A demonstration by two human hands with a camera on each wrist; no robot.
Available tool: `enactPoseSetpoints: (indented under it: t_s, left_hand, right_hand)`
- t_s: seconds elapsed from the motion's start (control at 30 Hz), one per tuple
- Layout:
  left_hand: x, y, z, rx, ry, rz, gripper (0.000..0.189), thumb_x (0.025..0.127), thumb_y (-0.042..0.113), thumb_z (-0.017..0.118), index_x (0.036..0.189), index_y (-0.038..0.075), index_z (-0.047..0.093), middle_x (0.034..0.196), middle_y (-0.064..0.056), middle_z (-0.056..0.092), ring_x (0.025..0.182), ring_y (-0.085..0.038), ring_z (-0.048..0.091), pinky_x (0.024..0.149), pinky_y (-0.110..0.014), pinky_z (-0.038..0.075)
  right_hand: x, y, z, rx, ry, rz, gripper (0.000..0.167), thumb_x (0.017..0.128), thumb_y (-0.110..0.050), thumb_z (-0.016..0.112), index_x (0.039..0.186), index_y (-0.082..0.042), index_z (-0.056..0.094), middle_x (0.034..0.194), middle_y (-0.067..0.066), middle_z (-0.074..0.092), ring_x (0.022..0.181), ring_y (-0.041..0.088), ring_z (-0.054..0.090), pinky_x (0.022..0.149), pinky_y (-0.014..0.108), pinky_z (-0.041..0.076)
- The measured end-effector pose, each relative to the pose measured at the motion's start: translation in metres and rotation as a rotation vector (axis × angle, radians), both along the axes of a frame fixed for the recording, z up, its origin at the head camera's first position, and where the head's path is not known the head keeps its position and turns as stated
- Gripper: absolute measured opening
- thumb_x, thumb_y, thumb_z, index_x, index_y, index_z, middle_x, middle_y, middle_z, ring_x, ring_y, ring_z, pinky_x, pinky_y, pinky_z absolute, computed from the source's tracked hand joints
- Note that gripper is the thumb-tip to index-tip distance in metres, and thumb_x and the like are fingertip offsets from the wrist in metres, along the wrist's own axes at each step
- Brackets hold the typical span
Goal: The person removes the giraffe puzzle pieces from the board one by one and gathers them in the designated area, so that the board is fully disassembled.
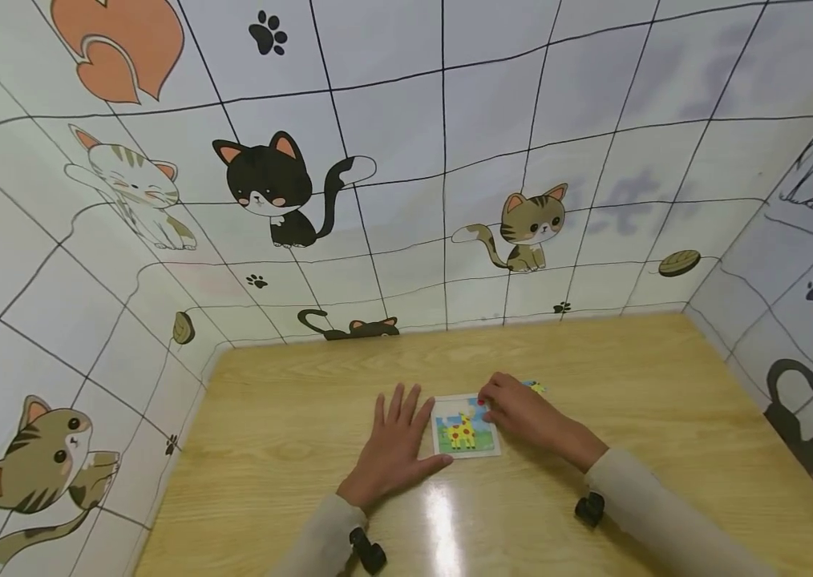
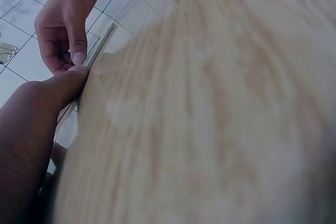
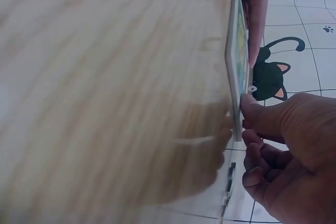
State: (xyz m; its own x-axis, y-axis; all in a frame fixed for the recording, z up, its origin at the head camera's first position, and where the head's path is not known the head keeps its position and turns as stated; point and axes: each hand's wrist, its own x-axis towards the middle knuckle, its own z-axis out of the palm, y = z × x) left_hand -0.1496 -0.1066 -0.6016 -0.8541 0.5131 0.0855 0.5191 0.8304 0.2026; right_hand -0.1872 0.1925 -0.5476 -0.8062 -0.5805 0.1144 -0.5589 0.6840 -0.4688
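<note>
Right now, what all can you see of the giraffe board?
The board is thin, flat and roughly square, with a pale border; material unclear. It shows a red-spotted yellow giraffe on green below blue, with a whitish patch toward the top left. It lies on the table. The left hand touches its left side; the right hand is at its upper right corner, covering part of it.

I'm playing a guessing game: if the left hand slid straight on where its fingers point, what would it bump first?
Probably the cat-patterned wall beyond the table, though how far the left hand would slide is unclear.
</note>
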Motion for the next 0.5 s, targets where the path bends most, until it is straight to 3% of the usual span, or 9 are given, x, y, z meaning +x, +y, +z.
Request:
enactPoseSetpoints:
  t_s: [0.3,0.5]
  left_hand:
    - [-0.0052,0.0009,-0.0018,0.004,-0.001,-0.012,0.106,0.098,0.091,0.037,0.177,0.021,0.026,0.185,-0.011,0.010,0.171,-0.039,0.001,0.132,-0.069,0.004]
    - [-0.0045,0.0002,-0.0042,0.008,-0.002,-0.005,0.107,0.098,0.092,0.036,0.177,0.020,0.028,0.185,-0.011,0.012,0.171,-0.039,0.001,0.132,-0.070,0.005]
  right_hand:
    - [-0.0060,-0.0008,0.0028,0.009,-0.044,-0.029,0.017,0.100,-0.010,0.082,0.114,-0.005,0.073,0.111,0.004,0.062,0.105,0.022,0.062,0.088,0.045,0.057]
    - [-0.0036,0.0003,0.0033,-0.022,-0.049,-0.022,0.020,0.100,-0.010,0.082,0.116,-0.006,0.070,0.112,0.003,0.060,0.099,0.016,0.058,0.084,0.041,0.055]
